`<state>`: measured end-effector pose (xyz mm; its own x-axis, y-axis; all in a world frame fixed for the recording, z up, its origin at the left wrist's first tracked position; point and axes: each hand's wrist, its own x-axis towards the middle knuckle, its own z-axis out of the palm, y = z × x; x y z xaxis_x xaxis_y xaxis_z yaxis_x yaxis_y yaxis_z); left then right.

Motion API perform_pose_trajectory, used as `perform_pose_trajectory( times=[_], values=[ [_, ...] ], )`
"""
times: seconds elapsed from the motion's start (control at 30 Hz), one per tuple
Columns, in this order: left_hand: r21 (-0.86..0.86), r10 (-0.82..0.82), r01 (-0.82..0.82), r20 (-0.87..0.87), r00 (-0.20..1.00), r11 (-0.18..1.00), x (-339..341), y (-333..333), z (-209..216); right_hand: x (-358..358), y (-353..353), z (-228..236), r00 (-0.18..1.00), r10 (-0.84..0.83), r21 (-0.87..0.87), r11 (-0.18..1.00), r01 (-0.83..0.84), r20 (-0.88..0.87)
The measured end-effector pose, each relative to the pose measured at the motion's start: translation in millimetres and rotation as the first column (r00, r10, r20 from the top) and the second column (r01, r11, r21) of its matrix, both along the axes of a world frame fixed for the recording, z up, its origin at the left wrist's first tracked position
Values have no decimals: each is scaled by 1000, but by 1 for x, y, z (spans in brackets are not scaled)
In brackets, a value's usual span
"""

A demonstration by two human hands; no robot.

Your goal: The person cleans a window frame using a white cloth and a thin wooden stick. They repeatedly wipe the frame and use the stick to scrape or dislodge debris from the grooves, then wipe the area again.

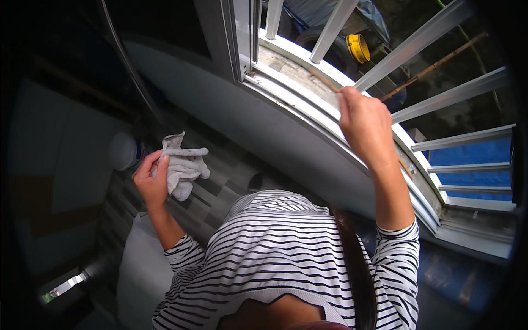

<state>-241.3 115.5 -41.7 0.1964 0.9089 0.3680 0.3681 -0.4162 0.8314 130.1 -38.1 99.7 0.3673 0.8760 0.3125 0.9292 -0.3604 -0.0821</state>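
My left hand pinches a crumpled grey-white cloth between thumb and fingers. It hangs over the floor in thick, finger-like folds. My right hand is closed around a thin brown stick, above the windowsill. One end of the stick points to the far left along the sill, slightly blurred. Its other end shows below my wrist. Whether the tip touches the sill, I cannot tell. The white window frame with its sliding track runs just beneath my right hand.
White bars close off the window. Outside are a yellow ring-shaped object, a bamboo pole and a blue surface. A white bucket stands left on the striped floor, near a pale covered object.
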Motion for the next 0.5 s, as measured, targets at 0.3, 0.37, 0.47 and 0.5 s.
perform_pose_trajectory(
  times=[0.3, 0.37, 0.47, 0.5],
  values=[
    [-21, -50, 49, -21, 999, 999, 14, 0, 2, 44, 33, 5, 920, -258, -41, 958, 282, 294],
    [-47, -64, 64, 8, 998, 997, 14, 0, 2, 49, 62, -3, 920, -296, -32, 949, 314, 256],
    [-28, -60, 60, -17, 998, 998, 19, 1, 5, 63, 97, -25, 917, -320, 17, 946, 325, 240],
    [-22, -59, 58, -29, 998, 998, 20, 0, 7, 64, 103, -26, 921, -290, -139, 933, 333, 258]
  ],
)
